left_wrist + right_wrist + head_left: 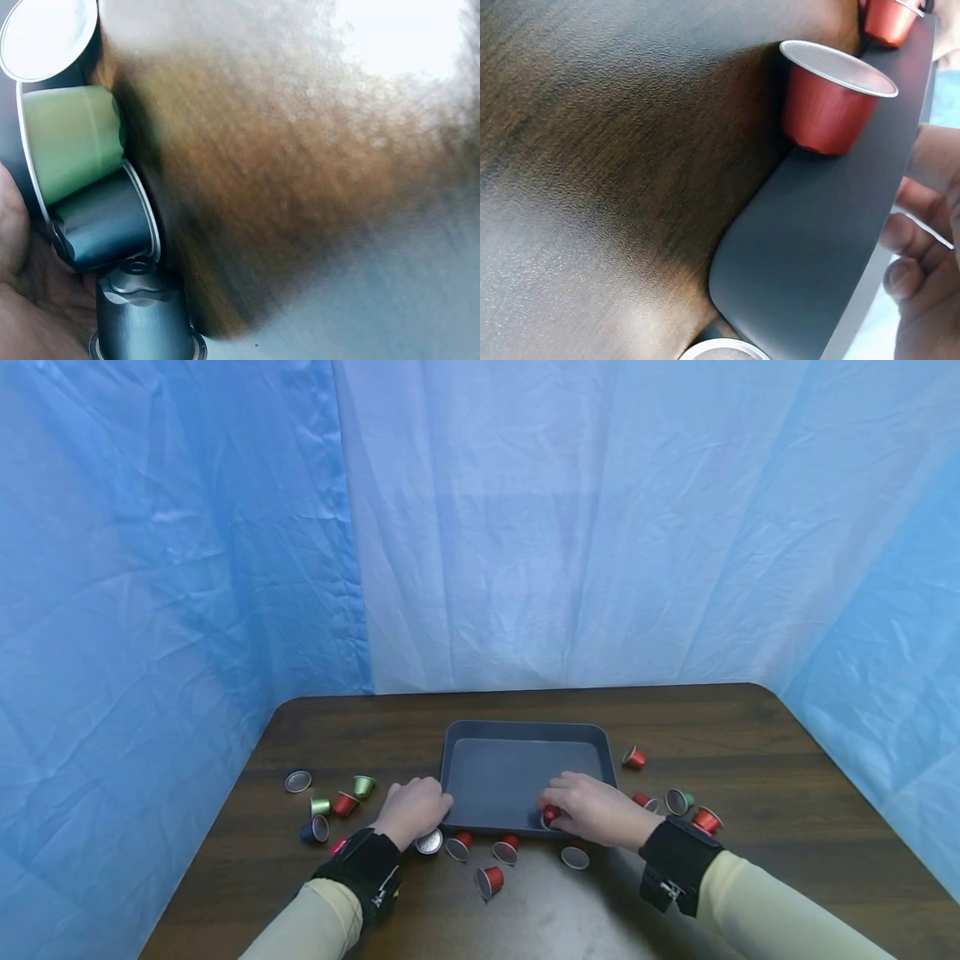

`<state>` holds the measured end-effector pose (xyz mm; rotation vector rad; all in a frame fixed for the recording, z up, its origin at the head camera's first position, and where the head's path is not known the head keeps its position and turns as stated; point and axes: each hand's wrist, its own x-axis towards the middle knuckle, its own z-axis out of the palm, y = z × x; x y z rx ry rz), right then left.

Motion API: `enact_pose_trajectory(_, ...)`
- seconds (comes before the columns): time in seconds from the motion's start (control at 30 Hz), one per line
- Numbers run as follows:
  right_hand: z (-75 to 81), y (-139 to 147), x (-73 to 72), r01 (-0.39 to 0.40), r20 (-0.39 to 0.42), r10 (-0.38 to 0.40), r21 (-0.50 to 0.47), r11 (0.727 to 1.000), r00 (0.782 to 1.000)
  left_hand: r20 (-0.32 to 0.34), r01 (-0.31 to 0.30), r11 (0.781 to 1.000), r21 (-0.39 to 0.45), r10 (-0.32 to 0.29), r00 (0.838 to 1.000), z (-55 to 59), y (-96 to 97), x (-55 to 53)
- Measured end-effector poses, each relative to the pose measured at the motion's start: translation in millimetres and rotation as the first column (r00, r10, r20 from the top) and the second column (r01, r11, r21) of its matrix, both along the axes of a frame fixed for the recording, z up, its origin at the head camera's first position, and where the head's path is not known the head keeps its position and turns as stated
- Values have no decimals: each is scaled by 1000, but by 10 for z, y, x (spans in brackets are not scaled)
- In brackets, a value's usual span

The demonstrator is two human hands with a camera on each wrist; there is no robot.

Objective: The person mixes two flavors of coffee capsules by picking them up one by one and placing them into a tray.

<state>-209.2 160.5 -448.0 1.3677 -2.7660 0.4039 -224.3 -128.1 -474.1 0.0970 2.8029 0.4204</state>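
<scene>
In the head view my right hand (pixel 588 808) is over the front right of a dark grey baking tray (pixel 525 731), pinching a red coffee capsule (pixel 551 814). That capsule is hidden in the right wrist view, where curled fingertips (pixel 904 277) show behind the tray's wall. My left hand (pixel 411 810) is at the tray's front left corner, its fingers mostly hidden. Close by its palm, in the left wrist view, are a green capsule (pixel 71 142), a dark blue capsule (pixel 109 221) and another dark one (pixel 146 319); I cannot tell whether it grips any.
Red capsules, such as one (pixel 490 882), lie before the tray on the wooden table (pixel 675 718). More lie to the right, including a green one (pixel 678 802) and a red one (pixel 634 757). Green, red and blue capsules (pixel 315 829) are scattered left. Blue curtains (pixel 487 527) hang around.
</scene>
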Motion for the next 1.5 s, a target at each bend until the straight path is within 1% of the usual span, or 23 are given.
enact_pose_trajectory(0.3, 14, 7, -16, -14, 21, 14, 12, 1000, 1000, -1, 0, 1000, 1, 0, 1000, 12, -3, 12)
enact_pose_trajectory(0.5, -4, 23, -28, -23, 31, 23, 12, 1000, 999, -6, 1, 1000, 5, -1, 1000, 10, -9, 8)
enact_pose_trajectory(0.73, -4, 40, -23, -47, 4, 47, -8, 999, 999, -6, 8, 1000, 3, -8, 1000, 9, -1, 0)
enact_pose_trajectory(0.93, -4, 57, -21, -42, -17, 42, -18, 999, 999, 2, 3, 1000, 1, -3, 1000, 18, -3, -3)
enact_pose_trajectory(1.03, 13, 73, -14, -21, -12, 20, -25, 999, 1000, 4, 1, 1000, 4, -1, 1000, 26, -2, 1)
enact_pose_trajectory(1.13, 35, 97, -7, 23, -4, -23, -26, 999, 1000, 3, 3, 1000, 5, -3, 1000, 26, -1, 3)
enact_pose_trajectory(1.27, 71, 143, 0, 74, -13, -75, -39, 996, 997, 4, 6, 1000, 9, -6, 1000, 28, -1, 6)
enact_pose_trajectory(1.37, 105, 187, 2, 99, -37, -101, -53, 994, 994, 3, 8, 1000, 7, -8, 1000, 32, -1, 7)
enact_pose_trajectory(1.5, 153, 263, -1, 142, -71, -145, -48, 989, 987, 1, 11, 1000, 1, -11, 1000, 37, 1, 8)
